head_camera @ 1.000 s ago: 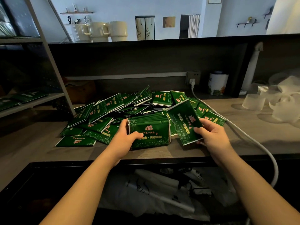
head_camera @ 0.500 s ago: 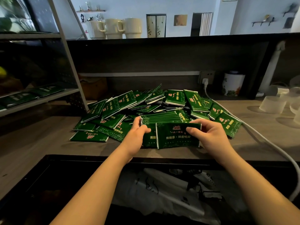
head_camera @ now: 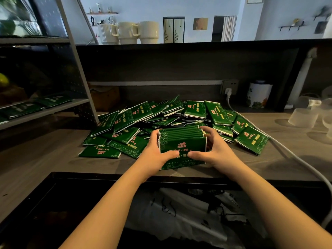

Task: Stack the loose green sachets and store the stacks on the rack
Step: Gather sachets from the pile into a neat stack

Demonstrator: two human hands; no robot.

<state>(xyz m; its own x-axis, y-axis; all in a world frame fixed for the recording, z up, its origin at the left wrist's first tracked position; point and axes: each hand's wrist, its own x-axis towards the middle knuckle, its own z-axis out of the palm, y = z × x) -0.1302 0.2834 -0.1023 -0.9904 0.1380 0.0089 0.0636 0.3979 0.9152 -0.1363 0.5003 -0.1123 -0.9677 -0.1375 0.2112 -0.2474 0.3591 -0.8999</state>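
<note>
Hands: my left hand (head_camera: 156, 153) and right hand (head_camera: 214, 151) both curl round the stack of sachets (head_camera: 182, 144), thumbs on its near face, fingers over the side edges.
Stack: standing on edge between my hands, near the front lip of the bench (head_camera: 45, 159). I judge it squared up and about ready to carry.
Slip risk: the packets look glossy. If I ease my squeeze while lifting, the middle ones could slide out and fan apart.
Near edge: a dropped sachet could go over the lip into the dark open space (head_camera: 161, 212) below my wrists.
Loose pile: the remaining sachets (head_camera: 143, 117) lie heaped just beyond my fingers. Dragging the stack backward could snag and scatter them.
Cable: a white cable (head_camera: 294, 159) runs right of my right hand. An elbow could catch it.
Rack: the shelf (head_camera: 53, 109) far to my left already holds sachets. A careless swing could clip its upright post (head_camera: 84, 90).
</note>
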